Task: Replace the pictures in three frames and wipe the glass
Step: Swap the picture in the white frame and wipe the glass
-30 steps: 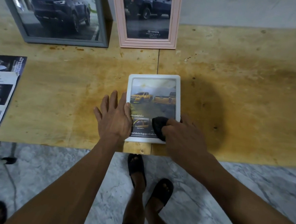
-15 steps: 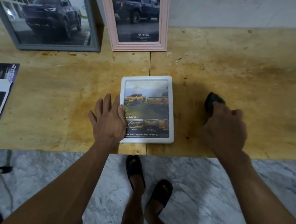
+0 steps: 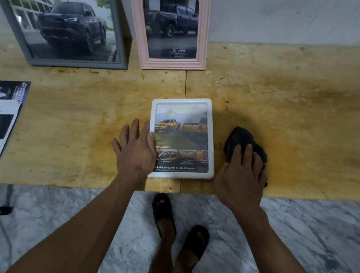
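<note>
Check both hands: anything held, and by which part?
Left hand lies flat, fingers straight, on the white frame's left edge. Right hand rests on the black cloth's near part; whether it grips cannot be told.

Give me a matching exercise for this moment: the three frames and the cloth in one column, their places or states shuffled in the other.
Things:
1. grey frame
2. pink arched frame
3. white frame
4. black cloth

States:
A. flat on the table, left hand resting on its edge
B. on the table under the right hand
C. leaning on the wall, far left
D. leaning on the wall, behind the white frame

Pairs: 1-C, 2-D, 3-A, 4-B
</note>
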Tool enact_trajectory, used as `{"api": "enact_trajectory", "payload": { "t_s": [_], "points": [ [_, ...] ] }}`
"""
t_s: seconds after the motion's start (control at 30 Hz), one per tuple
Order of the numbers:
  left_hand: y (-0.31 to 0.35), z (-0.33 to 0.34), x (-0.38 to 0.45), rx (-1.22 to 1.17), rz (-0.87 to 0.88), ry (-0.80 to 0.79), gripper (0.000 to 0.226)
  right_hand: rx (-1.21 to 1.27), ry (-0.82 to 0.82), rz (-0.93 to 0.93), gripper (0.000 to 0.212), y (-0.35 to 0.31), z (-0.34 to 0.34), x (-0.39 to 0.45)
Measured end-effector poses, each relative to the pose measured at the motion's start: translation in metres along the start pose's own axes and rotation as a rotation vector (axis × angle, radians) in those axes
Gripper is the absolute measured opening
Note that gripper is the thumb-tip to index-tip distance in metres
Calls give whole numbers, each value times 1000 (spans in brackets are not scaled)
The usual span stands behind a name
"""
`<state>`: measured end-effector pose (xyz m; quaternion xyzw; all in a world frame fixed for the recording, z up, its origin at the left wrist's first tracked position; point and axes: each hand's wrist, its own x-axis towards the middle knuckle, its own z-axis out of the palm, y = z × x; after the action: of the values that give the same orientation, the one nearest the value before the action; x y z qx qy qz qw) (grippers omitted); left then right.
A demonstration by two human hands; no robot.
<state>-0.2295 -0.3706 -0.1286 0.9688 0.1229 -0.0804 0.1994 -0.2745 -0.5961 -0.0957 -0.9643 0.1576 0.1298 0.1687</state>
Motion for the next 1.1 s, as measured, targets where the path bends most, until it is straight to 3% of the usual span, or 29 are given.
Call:
{"api": "enact_trajectory", "payload": {
  "t_s": [0.13, 0.2, 0.37, 0.9, 1.0, 1.1],
  "points": [
    [1, -6, 3, -19, 7, 7, 45, 55, 267, -176, 34, -19, -5, 8],
    [3, -8, 3, -57, -7, 42, 41, 152, 196, -197, 22, -30, -4, 16],
    [8, -12, -3, -131, -65, 83, 33, 411, -13, -9, 14, -42, -1, 36],
    [20, -16, -11, -300, -181, -15, 34, 722, -137, 163, 30, -46, 1, 38],
    [29, -23, -18, -488, -185, 38, 30, 841, -149, 208, 24, -44, -1, 32],
    [40, -37, -27, -682, -294, 57, 28, 988, -145, 237, 21, -43, -5, 25]
  ]
}}
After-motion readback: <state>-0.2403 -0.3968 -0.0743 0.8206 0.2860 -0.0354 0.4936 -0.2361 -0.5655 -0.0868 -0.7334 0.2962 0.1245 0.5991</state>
